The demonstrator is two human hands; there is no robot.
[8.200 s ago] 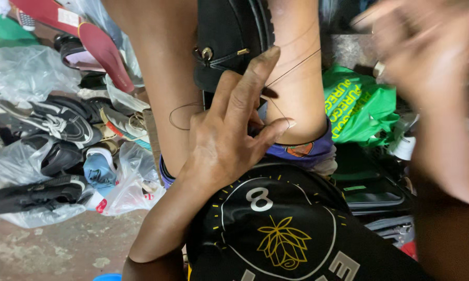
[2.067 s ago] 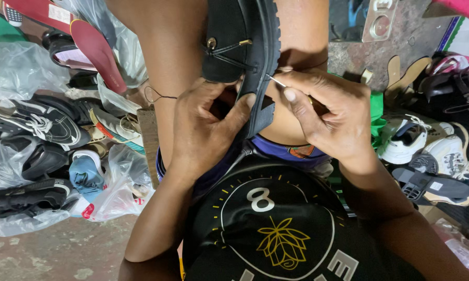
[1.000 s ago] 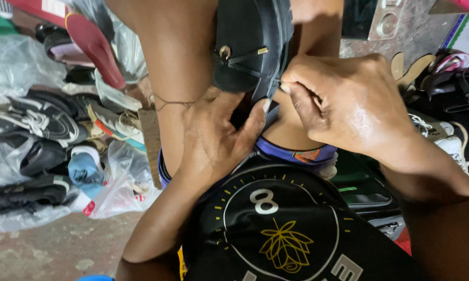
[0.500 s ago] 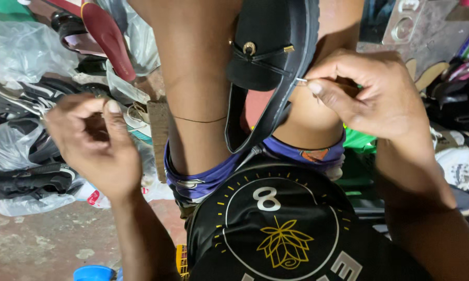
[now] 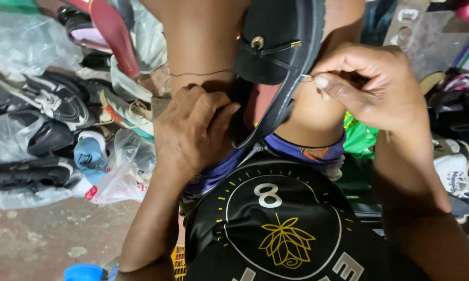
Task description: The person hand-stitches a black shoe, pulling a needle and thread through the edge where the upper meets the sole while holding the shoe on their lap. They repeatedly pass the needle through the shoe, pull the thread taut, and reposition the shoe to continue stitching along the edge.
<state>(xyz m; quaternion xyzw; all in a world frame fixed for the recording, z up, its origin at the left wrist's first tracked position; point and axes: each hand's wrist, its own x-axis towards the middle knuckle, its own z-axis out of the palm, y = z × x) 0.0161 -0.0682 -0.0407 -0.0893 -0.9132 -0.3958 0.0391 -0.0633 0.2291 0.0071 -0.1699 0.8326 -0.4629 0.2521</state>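
- Black sandal (image 5: pixel 284 47) with a small metal buckle stands wedged between the person's bare knees, sole edge turned toward the right hand (image 5: pixel 372 86).
- Right hand pinches a thin needle (image 5: pixel 306 78) between thumb and forefinger, right at the sandal's sole edge; its grip is narrow, closed on the needle.
- Left hand (image 5: pixel 190 130) rests against the lower part of the sandal and the left thigh, fingers curled; whether its grip holds anything, I cannot tell.
- A thin thread (image 5: pixel 198 74) runs across the left thigh above the left hand.
- To the left, a heap of shoes (image 5: pixel 52 99), some in clear plastic bags, lies on the concrete floor (image 5: pixel 42 239).
- A green bag (image 5: pixel 362 140) sits below the right wrist; more footwear (image 5: pixel 455 171) lies at the right.
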